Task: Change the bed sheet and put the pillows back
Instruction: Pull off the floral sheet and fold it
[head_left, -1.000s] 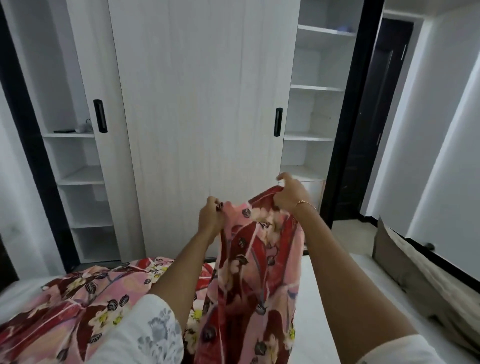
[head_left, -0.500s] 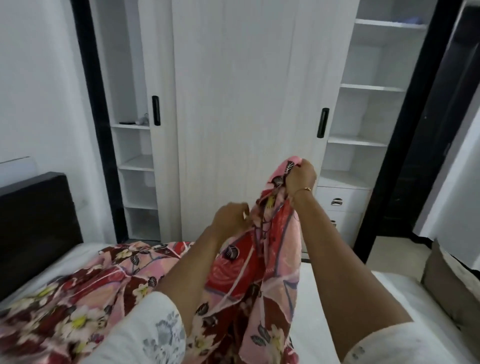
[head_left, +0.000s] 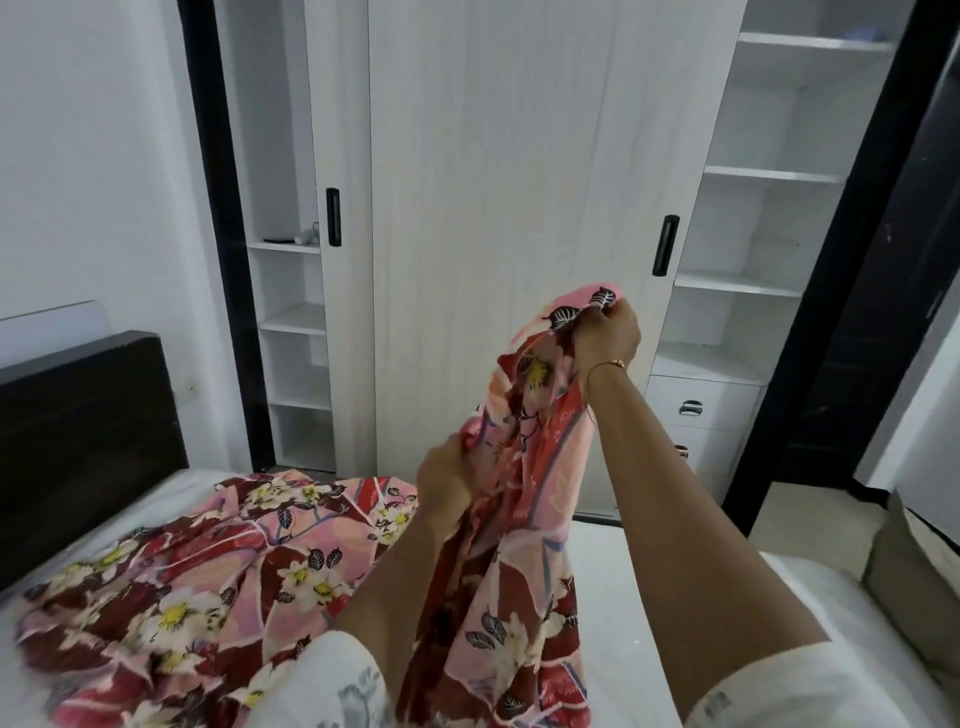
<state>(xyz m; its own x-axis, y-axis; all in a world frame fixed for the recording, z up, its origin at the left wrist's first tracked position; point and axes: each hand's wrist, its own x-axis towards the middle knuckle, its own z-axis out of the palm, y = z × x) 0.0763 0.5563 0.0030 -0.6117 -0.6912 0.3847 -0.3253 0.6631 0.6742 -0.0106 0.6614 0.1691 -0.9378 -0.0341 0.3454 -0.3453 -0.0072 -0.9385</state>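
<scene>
**Desk:** What is in the person's hands?

**Photographer:** A pink and dark-red cotton bed sheet printed with white flowers and black leaves (head_left: 524, 519). The right hand (head_left: 605, 335) is raised in front of the wardrobe, fingers curled and pinching a gathered corner of the sheet at its top. A thin gold bracelet (head_left: 608, 365) circles that wrist.

**Desk:** And the left?

**Photographer:** The left hand (head_left: 447, 480) sits lower and nearer the camera, fingers closed on a bunched fold of the same sheet. Seen from the back, so the fingertips themselves are hidden in the cloth.

**Desk:** Where does the rest of the sheet lie?

**Photographer:** It hangs in a crumpled column between the two hands and drops toward the camera. The remainder spreads to the left in loose folds over the bare white mattress (head_left: 623, 623), reaching toward the dark wooden headboard (head_left: 83, 441) without touching it.

**Desk:** Surroundings?

**Photographer:** Behind the hands stands a tall pale wood-grain sliding wardrobe door (head_left: 509, 182) with two black recessed handles (head_left: 665, 245). White open shelves (head_left: 763, 176) flank it on both sides, and white drawers with metal pulls (head_left: 701, 402) sit below the shelves on the right. A small dark object lies on one left-hand shelf, too small to identify. A tan cushioned edge (head_left: 914, 587) shows at the far right, beside the mattress. Both sleeves are white, the left one (head_left: 332, 686) with a grey print.
</scene>
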